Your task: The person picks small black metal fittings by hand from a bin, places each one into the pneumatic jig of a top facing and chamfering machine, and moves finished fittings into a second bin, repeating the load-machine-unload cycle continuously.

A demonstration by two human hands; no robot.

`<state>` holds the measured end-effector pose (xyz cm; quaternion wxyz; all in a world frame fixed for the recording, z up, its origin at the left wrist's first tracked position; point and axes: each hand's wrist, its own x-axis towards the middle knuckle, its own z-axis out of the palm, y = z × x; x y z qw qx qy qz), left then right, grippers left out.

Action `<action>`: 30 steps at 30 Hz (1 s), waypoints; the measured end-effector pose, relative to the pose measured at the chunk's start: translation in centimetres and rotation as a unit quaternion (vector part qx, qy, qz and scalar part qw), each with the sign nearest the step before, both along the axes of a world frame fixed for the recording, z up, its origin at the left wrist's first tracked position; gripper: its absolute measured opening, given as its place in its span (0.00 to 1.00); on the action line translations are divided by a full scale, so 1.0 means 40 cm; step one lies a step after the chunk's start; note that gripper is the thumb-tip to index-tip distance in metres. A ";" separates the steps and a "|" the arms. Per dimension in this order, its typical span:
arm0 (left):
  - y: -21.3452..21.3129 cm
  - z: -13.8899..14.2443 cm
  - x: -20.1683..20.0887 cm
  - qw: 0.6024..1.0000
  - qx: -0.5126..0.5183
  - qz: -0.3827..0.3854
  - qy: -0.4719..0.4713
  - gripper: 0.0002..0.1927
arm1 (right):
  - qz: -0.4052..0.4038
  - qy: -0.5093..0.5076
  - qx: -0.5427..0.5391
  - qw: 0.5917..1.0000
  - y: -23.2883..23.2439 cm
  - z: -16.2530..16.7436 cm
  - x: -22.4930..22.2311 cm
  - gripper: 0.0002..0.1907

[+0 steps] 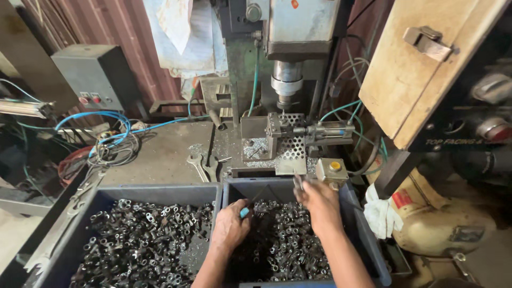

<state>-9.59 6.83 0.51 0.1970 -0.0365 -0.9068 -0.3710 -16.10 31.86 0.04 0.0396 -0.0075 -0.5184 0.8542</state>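
Left hand (230, 224) curled in parts bin (368, 245), right hand (319, 200) raised

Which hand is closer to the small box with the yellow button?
Right. The right hand is just below the button box, almost touching it. The left hand is farther left, over the bin of metal parts.

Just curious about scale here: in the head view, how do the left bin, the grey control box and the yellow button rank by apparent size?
1. left bin, though nearness inflates it
2. grey control box
3. yellow button
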 end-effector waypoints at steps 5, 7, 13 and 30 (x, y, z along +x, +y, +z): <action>0.003 0.014 0.002 1.000 0.015 0.001 -0.014 0.13 | -0.058 -0.001 -0.027 0.998 -0.075 0.058 -0.230 0.06; 0.005 0.022 0.006 1.000 0.023 0.000 -0.018 0.13 | -0.063 0.002 -0.046 0.997 -0.090 0.054 -0.301 0.07; 0.004 0.037 0.006 0.998 0.039 -0.002 -0.039 0.13 | -0.099 -0.013 -0.070 0.993 -0.112 0.024 -0.443 0.08; 0.007 0.053 0.009 0.999 0.019 -0.008 -0.050 0.11 | -0.060 0.157 0.505 0.846 0.019 0.150 -0.193 0.22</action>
